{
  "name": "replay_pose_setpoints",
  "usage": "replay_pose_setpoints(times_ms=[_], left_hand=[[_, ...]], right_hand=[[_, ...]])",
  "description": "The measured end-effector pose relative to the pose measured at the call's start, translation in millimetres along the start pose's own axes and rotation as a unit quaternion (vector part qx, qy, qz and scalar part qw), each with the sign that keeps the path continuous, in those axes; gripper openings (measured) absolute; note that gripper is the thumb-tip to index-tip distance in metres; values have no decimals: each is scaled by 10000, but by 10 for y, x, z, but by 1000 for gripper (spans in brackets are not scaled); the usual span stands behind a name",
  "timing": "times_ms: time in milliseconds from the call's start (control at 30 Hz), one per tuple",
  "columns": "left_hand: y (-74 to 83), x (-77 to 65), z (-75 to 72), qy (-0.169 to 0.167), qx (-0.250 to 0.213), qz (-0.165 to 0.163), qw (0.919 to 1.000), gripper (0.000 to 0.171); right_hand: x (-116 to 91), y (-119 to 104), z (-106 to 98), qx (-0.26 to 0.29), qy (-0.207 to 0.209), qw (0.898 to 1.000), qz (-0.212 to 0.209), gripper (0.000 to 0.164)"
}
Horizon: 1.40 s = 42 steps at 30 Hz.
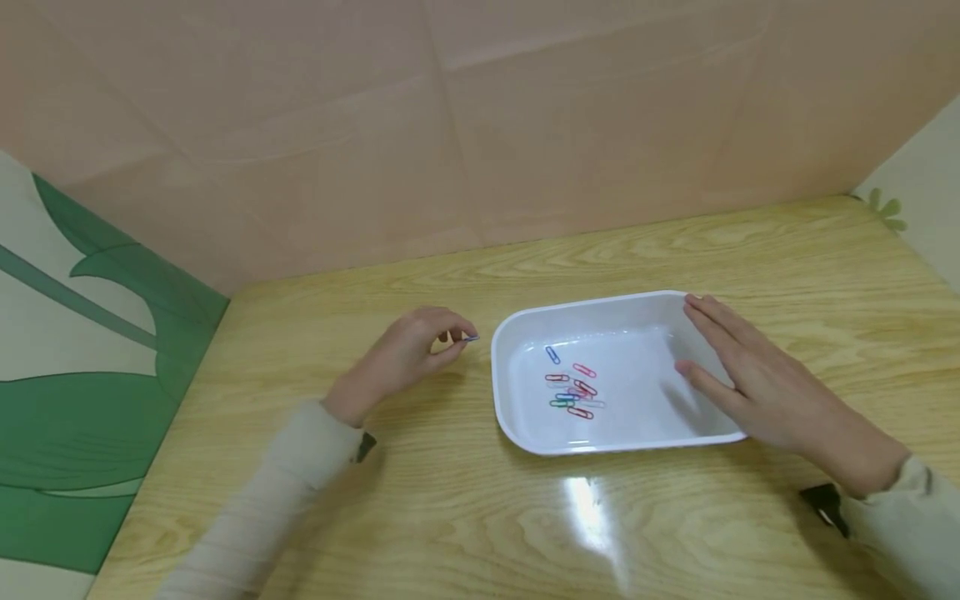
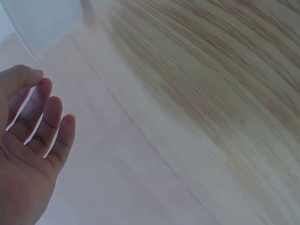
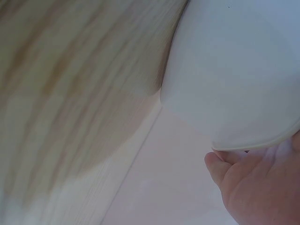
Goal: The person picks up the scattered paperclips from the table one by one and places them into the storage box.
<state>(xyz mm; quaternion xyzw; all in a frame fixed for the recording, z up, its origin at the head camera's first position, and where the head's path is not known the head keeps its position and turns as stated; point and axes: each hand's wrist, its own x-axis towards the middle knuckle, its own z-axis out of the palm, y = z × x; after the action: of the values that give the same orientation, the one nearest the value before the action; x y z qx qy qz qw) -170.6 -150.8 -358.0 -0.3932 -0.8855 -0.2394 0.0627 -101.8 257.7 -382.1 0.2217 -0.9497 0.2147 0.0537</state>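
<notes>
My left hand (image 1: pixel 411 354) pinches a small blue paper clip (image 1: pixel 471 338) between thumb and index finger, just left of the white tray (image 1: pixel 637 367). In the left wrist view the thumb and index tips meet, the other fingers loosely bent, and the clip is hidden. Over the tray's right rim lies my right hand (image 1: pixel 780 400), fingers straight along the far right corner, thumb spread above the inside. The right wrist view shows that hand (image 3: pixel 262 183) against the rim. Several paper clips, including a pink one (image 1: pixel 584 370) and a blue one (image 1: pixel 552 355), lie in the tray's left half.
The tray stands on a wood-grain table (image 1: pixel 450 508). A pinkish cloth wall (image 1: pixel 450 133) rises behind the table's back edge. At the left stands a panel with green leaf shapes (image 1: pixel 82 433), and a pale panel (image 1: pixel 930 192) closes the right side.
</notes>
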Motion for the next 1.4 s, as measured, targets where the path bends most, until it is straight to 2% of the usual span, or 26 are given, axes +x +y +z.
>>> replay_pose_setpoints(times_ms=[133, 400, 700, 933, 1200, 1400], left_hand=[[113, 54, 16, -21, 132, 61, 9999, 15], [275, 183, 60, 197, 181, 400, 9988, 13], [434, 288, 150, 24, 307, 664, 9973, 15], [540, 344, 250, -311, 278, 570, 9975, 17], [636, 388, 349, -452, 213, 667, 9965, 15], [694, 418, 418, -591, 18, 621, 9963, 15]], right_hand=[[-1, -3, 0, 7, 13, 10000, -20, 71], [2, -4, -7, 27, -5, 10000, 9, 72], [4, -5, -11, 11, -52, 10000, 40, 72], [3, -4, -5, 17, -36, 10000, 12, 72], [4, -3, -8, 10, -40, 10000, 19, 72], [5, -1, -13, 30, -58, 10000, 16, 72]])
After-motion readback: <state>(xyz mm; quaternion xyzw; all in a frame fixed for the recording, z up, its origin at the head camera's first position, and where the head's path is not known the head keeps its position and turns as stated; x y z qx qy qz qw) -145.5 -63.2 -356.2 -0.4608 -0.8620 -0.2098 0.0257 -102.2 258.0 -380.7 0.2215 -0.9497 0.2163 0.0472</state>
